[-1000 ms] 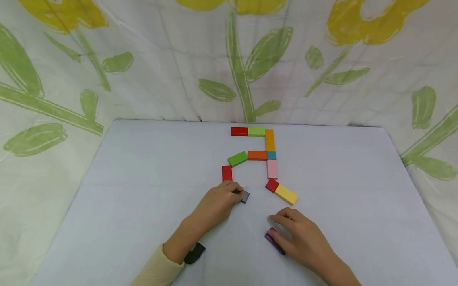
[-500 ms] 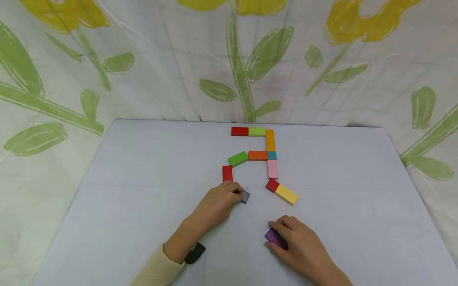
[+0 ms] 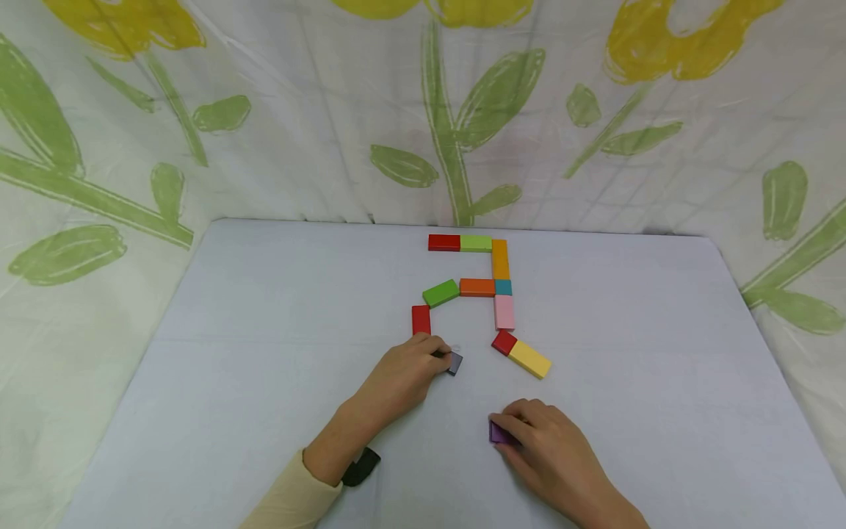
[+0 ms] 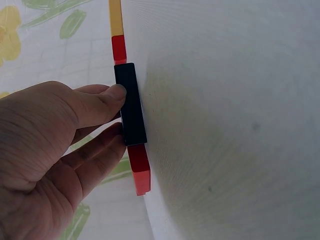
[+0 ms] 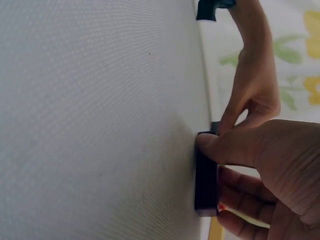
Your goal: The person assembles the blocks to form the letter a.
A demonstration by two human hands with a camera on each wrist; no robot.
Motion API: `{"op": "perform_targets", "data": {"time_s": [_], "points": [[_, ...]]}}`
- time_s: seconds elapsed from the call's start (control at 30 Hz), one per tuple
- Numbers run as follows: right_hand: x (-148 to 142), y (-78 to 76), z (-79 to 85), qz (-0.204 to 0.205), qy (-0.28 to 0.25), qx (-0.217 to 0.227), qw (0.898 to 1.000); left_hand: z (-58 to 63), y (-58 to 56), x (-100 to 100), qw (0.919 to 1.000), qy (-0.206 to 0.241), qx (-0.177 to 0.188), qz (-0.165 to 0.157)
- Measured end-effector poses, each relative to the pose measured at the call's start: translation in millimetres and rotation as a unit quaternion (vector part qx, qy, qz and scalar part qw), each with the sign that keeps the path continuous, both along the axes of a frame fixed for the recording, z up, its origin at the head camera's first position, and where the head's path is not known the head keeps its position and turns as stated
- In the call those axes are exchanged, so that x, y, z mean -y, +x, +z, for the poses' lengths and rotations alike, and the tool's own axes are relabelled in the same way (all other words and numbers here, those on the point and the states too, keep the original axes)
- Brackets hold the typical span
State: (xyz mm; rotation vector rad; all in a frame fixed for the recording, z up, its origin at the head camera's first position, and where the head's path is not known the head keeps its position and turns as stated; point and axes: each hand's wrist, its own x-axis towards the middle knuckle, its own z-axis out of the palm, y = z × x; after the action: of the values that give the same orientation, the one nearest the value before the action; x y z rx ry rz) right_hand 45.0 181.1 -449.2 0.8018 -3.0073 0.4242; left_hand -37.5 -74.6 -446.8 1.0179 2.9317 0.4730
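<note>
My left hand (image 3: 402, 378) pinches a dark grey block (image 3: 454, 363) on the table, its thumb on the near side in the left wrist view. That block lies close to the lower end of a red block (image 3: 421, 319). Nearer to me and to the right, my right hand (image 3: 558, 459) holds a purple block (image 3: 500, 433) between thumb and fingers; part of it is hidden under the fingers. In the right wrist view the thumb presses near one end of the purple block (image 5: 206, 180).
Other blocks form a bent line: dark red (image 3: 444, 242), light green (image 3: 476, 243), orange-yellow (image 3: 500, 259), teal (image 3: 503, 287), pink (image 3: 504, 312), small red (image 3: 504, 342) and pale yellow (image 3: 530, 359). An orange block (image 3: 477, 287) and a green block (image 3: 440, 293) branch left. A flowered curtain (image 3: 297, 132) hangs behind.
My right hand has closed round the purple block and turned it; its front end now points more to the left. My left hand stays at the dark grey block.
</note>
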Motion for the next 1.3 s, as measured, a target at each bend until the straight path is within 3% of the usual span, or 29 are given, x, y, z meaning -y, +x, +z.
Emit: {"op": "perform_targets", "data": {"time_s": [0.17,0.37,0.53,0.67,1.03,1.17,1.3], "points": [[-1,2.1,-1.9,-0.009,-0.018,-0.007,1.000,0.3,0.1,0,1.0000,0.000,0.005,0.001],[0,7.1,-0.7,-0.089,-0.032,-0.008,0.996,1.0,0.0,0,1.0000,0.002,0.009,0.002],[4,10.5,1.8,-0.129,-0.015,0.044,0.991,1.1,0.2,1,0.9999,0.004,0.010,0.001],[8,12.8,2.3,-0.140,0.001,0.069,0.988,0.7,0.2,0,1.0000,0.006,0.008,-0.001],[13,18.6,2.0,-0.136,-0.030,0.058,0.989,0.4,-0.3,1,1.0000,0.008,-0.003,-0.002],[16,22.6,3.9,-0.157,-0.031,0.054,0.986,0.5,-0.5,1,0.9999,0.009,-0.004,-0.003],[20,23.0,6.6,-0.176,-0.025,0.079,0.981,0.7,-0.6,0,0.9999,0.011,0.001,0.000]]}}
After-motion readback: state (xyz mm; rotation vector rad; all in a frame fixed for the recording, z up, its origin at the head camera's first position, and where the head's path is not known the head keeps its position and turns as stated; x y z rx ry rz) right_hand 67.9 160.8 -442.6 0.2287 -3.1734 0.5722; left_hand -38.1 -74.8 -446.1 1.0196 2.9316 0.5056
